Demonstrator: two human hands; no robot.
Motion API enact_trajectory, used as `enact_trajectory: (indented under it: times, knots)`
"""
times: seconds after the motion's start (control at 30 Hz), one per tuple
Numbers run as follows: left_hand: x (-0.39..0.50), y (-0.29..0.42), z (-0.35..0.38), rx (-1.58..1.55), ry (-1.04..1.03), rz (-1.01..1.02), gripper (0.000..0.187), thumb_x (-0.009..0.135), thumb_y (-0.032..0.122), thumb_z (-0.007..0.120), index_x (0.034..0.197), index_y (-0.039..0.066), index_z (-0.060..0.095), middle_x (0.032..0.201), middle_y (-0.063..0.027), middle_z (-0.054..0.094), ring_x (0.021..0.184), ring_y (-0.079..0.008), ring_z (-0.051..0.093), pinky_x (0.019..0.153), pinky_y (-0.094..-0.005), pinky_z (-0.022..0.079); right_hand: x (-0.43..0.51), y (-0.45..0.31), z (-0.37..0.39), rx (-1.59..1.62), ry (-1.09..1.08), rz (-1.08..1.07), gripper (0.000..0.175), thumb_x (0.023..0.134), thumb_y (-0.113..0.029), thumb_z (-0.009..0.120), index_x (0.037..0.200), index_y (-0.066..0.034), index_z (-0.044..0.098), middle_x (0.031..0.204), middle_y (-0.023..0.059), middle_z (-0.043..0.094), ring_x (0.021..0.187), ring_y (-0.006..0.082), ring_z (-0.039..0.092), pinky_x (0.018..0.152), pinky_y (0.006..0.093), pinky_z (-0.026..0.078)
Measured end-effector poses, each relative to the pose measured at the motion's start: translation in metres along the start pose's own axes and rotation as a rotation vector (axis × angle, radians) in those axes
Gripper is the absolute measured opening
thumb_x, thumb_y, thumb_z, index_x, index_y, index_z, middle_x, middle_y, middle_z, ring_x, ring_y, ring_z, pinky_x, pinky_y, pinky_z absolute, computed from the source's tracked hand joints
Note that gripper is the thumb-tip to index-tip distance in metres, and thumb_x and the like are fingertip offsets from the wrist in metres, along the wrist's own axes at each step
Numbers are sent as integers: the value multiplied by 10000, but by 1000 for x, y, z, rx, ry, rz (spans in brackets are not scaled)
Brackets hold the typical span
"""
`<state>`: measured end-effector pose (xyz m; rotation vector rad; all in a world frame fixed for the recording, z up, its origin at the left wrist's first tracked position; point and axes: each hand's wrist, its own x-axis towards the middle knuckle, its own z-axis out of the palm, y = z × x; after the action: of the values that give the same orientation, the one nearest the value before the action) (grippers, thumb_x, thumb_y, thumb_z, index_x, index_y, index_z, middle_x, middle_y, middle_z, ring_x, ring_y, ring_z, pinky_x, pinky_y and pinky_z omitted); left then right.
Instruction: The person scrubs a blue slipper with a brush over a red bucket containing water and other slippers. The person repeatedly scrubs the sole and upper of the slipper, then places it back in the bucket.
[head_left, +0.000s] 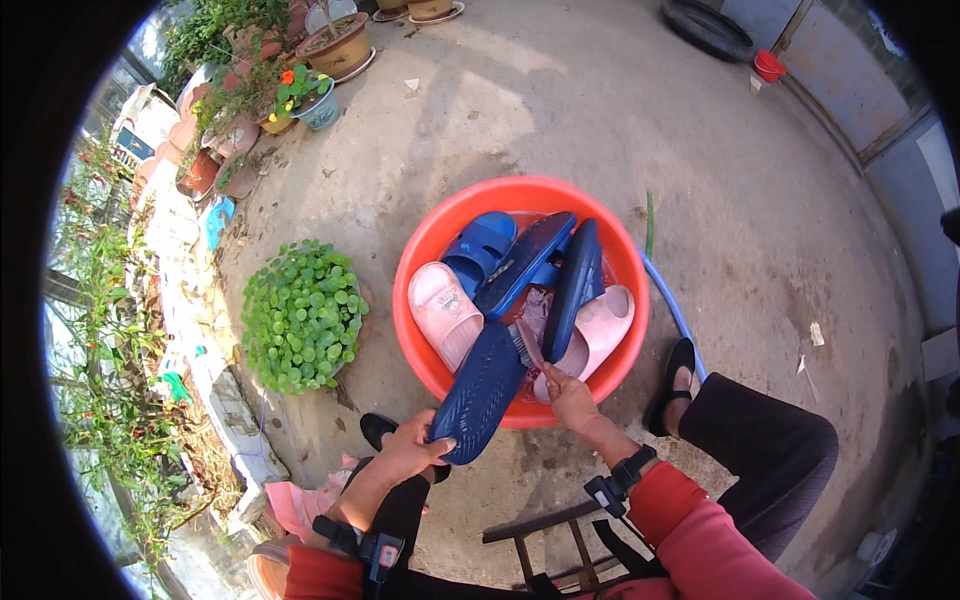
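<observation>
My left hand grips the near end of a dark blue slipper, its ridged sole turned up and its far end over the rim of a red plastic basin. My right hand holds a pink scrubbing brush by its handle, the bristles against or very near the sole's edge. Inside the basin lie a pink slipper at the left, another pink slipper at the right, a blue slipper and two dark blue slippers tilted on their sides. Some water shows between them.
A blue hose runs along the concrete floor right of the basin. Left stands a round-leaved potted plant. Flowerpots line the far left, a tyre and small red bucket the far right. A wooden rack-like frame is below me.
</observation>
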<state>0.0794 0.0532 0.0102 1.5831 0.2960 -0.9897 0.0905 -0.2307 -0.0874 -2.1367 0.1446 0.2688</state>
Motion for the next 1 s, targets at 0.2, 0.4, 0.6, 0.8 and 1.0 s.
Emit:
enact_trajectory:
  times: [0.2, 0.4, 0.6, 0.8, 1.0]
  knots:
    - [3, -3, 1, 109, 26, -15, 359, 859, 53, 667, 1166, 4, 488, 977, -96, 634, 850, -180, 638, 680, -302, 564, 12, -4, 6, 4, -1, 22, 355, 926, -117, 467, 1263, -43, 550, 922, 286, 633, 843, 418, 634, 741, 464, 507]
    - [3, -11, -2, 179, 37, 16, 356, 859, 54, 663, 1167, 2, 492, 964, -100, 639, 830, -175, 641, 675, -296, 562, -8, -13, 11, 76, 111, -114, 372, 912, -95, 490, 1278, -48, 540, 903, 274, 638, 824, 407, 642, 723, 443, 516]
    - [5, 2, -1, 126, 26, -7, 347, 872, 66, 650, 1173, -6, 494, 984, -97, 641, 864, -174, 643, 685, -290, 564, 8, 6, 8, -29, 40, 56, 376, 922, -114, 481, 1290, -57, 529, 906, 270, 639, 837, 410, 636, 718, 446, 509]
    - [-1, 8, 0, -49, 42, -95, 340, 895, 77, 622, 1194, -5, 485, 1029, -94, 633, 899, -182, 650, 717, -323, 578, -20, -27, 26, 155, 92, -81, 395, 938, -170, 508, 1331, -123, 500, 843, 279, 617, 776, 427, 627, 693, 466, 500]
    - [1, 6, 1, -119, 70, -75, 355, 912, 101, 601, 1219, -15, 468, 1071, -100, 623, 932, -189, 651, 757, -355, 585, -28, -5, 23, 5, -3, 55, 389, 937, -132, 487, 1326, -121, 511, 916, 269, 627, 839, 392, 642, 728, 421, 506]
